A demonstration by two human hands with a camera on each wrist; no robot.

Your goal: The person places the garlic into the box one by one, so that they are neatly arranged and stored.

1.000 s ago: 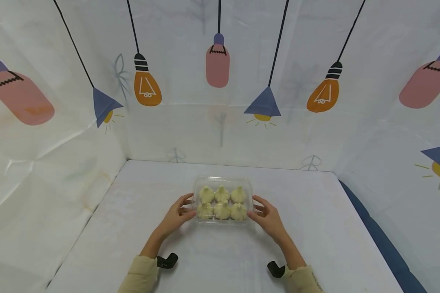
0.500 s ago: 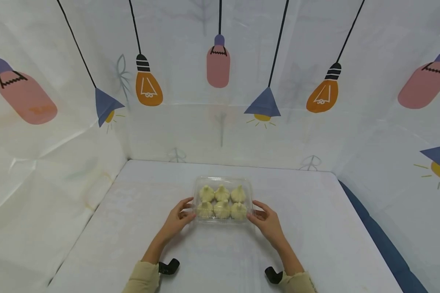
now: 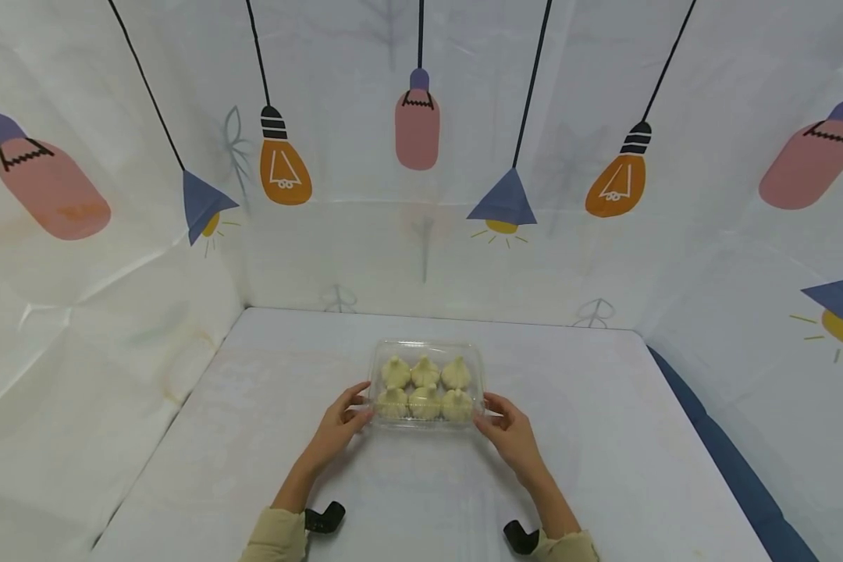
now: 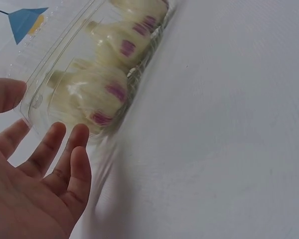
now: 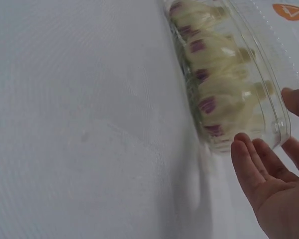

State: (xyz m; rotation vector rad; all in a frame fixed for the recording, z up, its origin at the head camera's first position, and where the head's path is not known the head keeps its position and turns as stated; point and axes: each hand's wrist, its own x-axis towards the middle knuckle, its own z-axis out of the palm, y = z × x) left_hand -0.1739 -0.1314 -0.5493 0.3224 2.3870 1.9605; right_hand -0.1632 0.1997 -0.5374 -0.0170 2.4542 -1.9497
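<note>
A clear plastic container (image 3: pixel 428 349) with a closed lid sits mid-table, with several pale garlic bulbs (image 3: pixel 425 403) inside in two rows. Purple patches mark the lower sides of the bulbs in both wrist views. My left hand (image 3: pixel 339 425) is at its left end, fingers spread and loosely bent; the thumb (image 4: pixel 10 94) lies by the lid's rim. At the opposite end is my right hand (image 3: pixel 514 441), its thumb (image 5: pixel 296 102) beside the rim and its other fingers low near the container's corner. Exact contact of the fingertips is hard to tell.
The white table (image 3: pixel 421 499) runs back to a white sheet wall (image 3: pixel 365 234) printed with hanging lamps. Sheets also rise on the left and right. Blue fabric (image 3: pixel 730 460) shows beyond the table's right edge. A black wrist piece (image 3: pixel 325 517) juts from each sleeve.
Both hands have shifted slightly toward me along the container's ends, and the wrists have come a little lower in view. The container has stayed nearly in place.
</note>
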